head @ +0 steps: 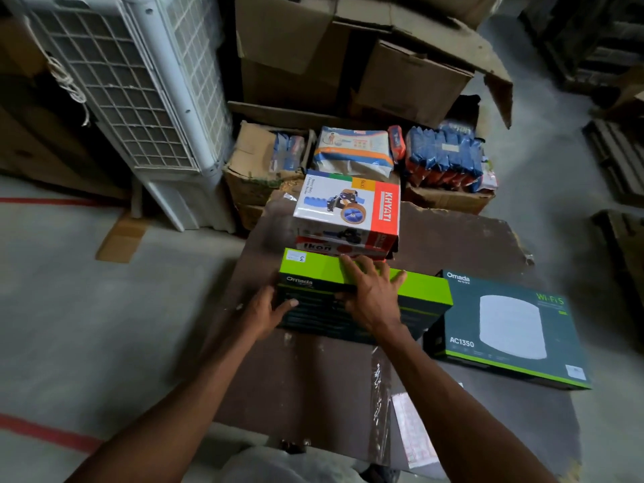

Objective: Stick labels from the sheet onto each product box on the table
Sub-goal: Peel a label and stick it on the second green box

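Reading "Omada": green box (pixel 362 294) beneath both hands.

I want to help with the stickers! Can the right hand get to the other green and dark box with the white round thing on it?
Probably yes. The right hand lies flat on the green box in the middle, and the Wi-Fi box sits just to its right on the table. Nothing stands between them or lies on top.

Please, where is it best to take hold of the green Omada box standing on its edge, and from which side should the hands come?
Probably by its two short ends, from left and right. The green Omada box stands on a long narrow edge, with the Khyati box close behind and the flat AC1350 box beside its right end. The left hand is already at the left end; the right hand lies flat over the top.
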`<state>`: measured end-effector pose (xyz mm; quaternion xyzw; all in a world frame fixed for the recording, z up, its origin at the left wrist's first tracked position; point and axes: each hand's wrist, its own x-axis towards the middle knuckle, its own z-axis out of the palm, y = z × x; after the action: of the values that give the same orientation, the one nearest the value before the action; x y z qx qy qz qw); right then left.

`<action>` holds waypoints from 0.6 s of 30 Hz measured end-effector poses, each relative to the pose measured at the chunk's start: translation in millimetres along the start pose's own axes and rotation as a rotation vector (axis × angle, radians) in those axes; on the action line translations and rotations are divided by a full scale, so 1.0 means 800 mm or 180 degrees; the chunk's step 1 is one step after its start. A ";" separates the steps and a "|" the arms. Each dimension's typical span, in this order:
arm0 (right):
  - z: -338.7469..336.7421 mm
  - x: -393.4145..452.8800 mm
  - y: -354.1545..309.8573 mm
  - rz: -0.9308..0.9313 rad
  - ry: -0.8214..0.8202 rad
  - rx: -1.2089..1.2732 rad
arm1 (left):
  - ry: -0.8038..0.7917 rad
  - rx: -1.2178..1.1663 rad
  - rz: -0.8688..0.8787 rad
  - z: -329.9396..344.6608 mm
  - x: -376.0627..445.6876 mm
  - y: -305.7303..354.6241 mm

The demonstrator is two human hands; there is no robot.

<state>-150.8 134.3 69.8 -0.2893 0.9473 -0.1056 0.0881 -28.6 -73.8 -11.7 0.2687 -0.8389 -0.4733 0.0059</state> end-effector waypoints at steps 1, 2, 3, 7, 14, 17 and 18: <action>-0.005 0.000 0.003 0.0001 0.0078 0.0128 | -0.0210 0.0001 -0.0066 0.001 -0.002 -0.004; -0.011 -0.001 0.005 0.0018 0.0162 0.0293 | -0.0283 -0.0027 -0.0126 0.001 -0.004 -0.003; -0.016 -0.001 0.008 0.0044 0.0244 0.0460 | -0.0194 -0.0086 -0.0059 -0.001 -0.004 -0.002; -0.036 -0.002 0.025 0.0204 0.0560 0.1086 | 0.0397 -0.0206 0.1023 -0.029 0.012 0.031; -0.057 -0.020 0.068 0.0383 0.0328 0.2308 | 0.1010 0.1451 0.1942 -0.066 0.026 0.117; -0.047 -0.032 0.079 0.0601 0.0128 0.2832 | 0.1017 0.2044 0.2189 -0.070 0.019 0.161; -0.045 -0.038 0.079 0.0645 0.0108 0.3024 | 0.0999 0.2229 0.2270 -0.067 0.018 0.172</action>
<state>-167.6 207.8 91.6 -0.1216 0.8190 -0.5220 0.2048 -87.5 -66.7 123.8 0.0200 -0.9753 -0.0871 0.2021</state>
